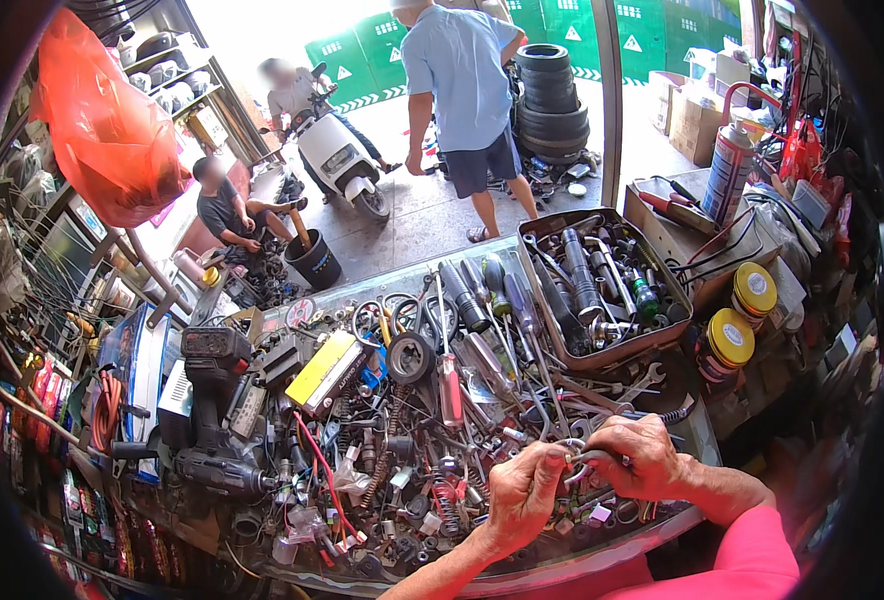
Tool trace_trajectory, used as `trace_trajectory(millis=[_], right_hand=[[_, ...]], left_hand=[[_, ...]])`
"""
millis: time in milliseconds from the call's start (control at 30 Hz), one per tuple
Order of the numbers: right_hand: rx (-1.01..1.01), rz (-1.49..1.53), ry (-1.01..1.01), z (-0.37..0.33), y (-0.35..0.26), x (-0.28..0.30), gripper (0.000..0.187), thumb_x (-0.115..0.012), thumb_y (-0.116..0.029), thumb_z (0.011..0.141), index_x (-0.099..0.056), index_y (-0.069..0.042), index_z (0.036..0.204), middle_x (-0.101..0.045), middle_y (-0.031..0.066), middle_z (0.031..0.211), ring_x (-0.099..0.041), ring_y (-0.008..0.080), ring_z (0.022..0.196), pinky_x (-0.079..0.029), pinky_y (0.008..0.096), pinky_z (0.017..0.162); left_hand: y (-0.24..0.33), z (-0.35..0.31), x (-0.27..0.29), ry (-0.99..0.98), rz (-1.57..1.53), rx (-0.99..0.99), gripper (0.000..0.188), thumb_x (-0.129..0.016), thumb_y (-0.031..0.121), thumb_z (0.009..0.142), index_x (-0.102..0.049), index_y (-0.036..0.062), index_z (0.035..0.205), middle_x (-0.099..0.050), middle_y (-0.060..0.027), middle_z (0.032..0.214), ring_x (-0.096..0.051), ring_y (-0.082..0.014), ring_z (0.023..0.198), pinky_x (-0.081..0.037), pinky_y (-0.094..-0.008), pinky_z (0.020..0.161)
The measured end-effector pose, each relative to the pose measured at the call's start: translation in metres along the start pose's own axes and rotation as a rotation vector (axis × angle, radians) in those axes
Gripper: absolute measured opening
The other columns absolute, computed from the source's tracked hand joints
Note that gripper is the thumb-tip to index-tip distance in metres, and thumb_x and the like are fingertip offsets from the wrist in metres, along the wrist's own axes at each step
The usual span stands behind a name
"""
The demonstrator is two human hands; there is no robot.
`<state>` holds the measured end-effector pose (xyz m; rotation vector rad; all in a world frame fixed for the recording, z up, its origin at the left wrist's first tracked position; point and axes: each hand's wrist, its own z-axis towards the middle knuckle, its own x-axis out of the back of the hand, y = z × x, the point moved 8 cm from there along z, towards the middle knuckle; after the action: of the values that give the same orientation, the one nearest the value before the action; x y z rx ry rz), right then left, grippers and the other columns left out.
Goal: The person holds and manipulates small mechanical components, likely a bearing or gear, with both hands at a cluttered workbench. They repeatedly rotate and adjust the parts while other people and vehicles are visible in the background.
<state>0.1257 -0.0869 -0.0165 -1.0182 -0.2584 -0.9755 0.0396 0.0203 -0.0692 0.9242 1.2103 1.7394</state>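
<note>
metal hose clamp pinched between both hands, left hand and right hand closed on it, lifted over the cluttered workbench so i see it clear of the loose screwdrivers.

Both hands hide most of the thin metal piece pinched between them; its kind cannot be told. The right hand covers the clutter under it, and the left hand does likewise. The bench front edge runs out behind the pink sleeve, itself cut by the lower edge. Small parts near the drill are too tangled to name.
</note>
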Motion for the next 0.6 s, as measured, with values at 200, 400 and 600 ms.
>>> trace_trajectory(millis=[200,400,600], right_hand=[[-0.013,-0.079,0.100,0.001,0.003,0.004,0.013,-0.068,-0.005,0.078,-0.060,-0.002,0.089,-0.062,0.0082,0.072,-0.060,0.0238,0.057,-0.041,0.0316,0.044],[-0.025,-0.077,0.082,0.002,0.003,0.004,0.012,-0.067,-0.006,0.080,-0.060,-0.002,0.089,-0.062,0.0081,0.072,-0.059,0.0233,0.056,-0.041,0.0314,0.044],[-0.039,-0.055,0.029,0.001,0.006,0.001,0.018,-0.070,-0.009,0.079,-0.060,-0.001,0.093,-0.062,0.0100,0.077,-0.061,0.0264,0.059,-0.046,0.0341,0.046]], left_hand=[[0.019,0.005,0.000,0.147,-0.020,-0.085,0.028,-0.058,-0.003,0.088,-0.056,0.0026,0.116,-0.060,-0.0050,0.086,-0.057,-0.0074,0.065,-0.044,-0.0212,0.053],[0.003,-0.001,-0.001,0.121,-0.048,0.062,0.028,-0.062,0.001,0.088,-0.056,0.0024,0.115,-0.060,-0.0049,0.085,-0.057,-0.0063,0.066,-0.043,-0.0203,0.054],[0.008,0.004,0.003,0.185,-0.018,-0.021,0.027,-0.062,0.002,0.089,-0.055,0.0021,0.116,-0.059,-0.0045,0.086,-0.056,-0.0070,0.068,-0.045,-0.0205,0.057]])
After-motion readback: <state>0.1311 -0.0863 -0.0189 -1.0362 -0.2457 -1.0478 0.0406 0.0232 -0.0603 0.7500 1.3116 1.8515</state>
